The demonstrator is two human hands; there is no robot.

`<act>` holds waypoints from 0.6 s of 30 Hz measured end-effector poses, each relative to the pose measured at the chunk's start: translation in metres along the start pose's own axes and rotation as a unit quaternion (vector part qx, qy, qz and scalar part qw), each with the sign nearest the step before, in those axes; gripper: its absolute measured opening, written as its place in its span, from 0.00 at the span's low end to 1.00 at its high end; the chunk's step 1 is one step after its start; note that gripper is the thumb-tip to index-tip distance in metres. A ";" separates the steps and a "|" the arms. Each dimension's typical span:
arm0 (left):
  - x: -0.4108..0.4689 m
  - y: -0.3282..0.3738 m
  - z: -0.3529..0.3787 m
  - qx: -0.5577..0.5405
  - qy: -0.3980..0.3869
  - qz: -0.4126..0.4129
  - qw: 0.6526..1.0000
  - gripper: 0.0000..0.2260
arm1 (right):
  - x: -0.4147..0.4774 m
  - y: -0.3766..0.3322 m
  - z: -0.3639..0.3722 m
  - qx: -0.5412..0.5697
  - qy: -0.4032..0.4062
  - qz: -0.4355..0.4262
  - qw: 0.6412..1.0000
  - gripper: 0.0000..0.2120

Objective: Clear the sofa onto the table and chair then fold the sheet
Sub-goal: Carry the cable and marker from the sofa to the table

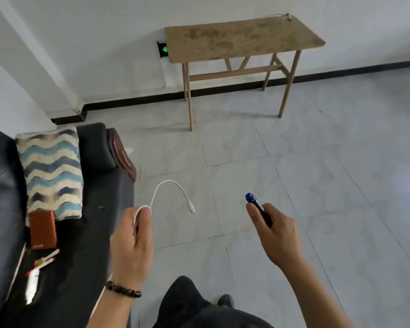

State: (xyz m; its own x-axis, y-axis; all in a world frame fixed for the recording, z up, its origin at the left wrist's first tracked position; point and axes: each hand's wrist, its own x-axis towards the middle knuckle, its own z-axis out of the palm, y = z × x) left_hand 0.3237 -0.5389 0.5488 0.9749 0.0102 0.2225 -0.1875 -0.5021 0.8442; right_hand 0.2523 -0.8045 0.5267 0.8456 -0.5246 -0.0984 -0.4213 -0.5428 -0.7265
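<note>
My left hand (131, 235) grips a short white cable (168, 185); its free end with the plug arcs out over the floor. My right hand (273, 230) holds a black pen with a blue cap (256, 204), cap pointing away from me. The black sofa (97, 223) lies at the left. On it rest a blue and cream zigzag sheet (50, 171), a brown wallet (43, 229) and some small white and red items (39, 268). The wooden table (242, 39) stands against the far wall, with a thin cord at its back right corner.
Grey tiled floor (294, 162) stretches between the sofa and the table. A wall column juts out behind the sofa at the left. A small green-lit sign (162, 49) sits on the wall beside the table. My dark-trousered leg and shoe show at the bottom.
</note>
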 end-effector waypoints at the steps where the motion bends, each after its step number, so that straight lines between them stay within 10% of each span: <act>1: 0.010 0.003 0.014 0.000 -0.004 -0.005 1.000 0.08 | 0.015 0.006 -0.005 0.008 0.002 0.002 1.000 0.22; 18: 0.327 0.090 0.336 -0.030 -0.099 -0.009 0.995 0.06 | 0.390 0.066 -0.124 0.036 0.098 0.098 0.990 0.04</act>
State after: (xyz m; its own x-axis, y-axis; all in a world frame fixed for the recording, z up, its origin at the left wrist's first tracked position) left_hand 0.6657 -0.8714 0.5340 0.9816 -0.1544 0.1120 -0.1709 -0.4510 0.8760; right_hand 0.5137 -1.1264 0.5242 0.6672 -0.7363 -0.1128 -0.5397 -0.3735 -0.7545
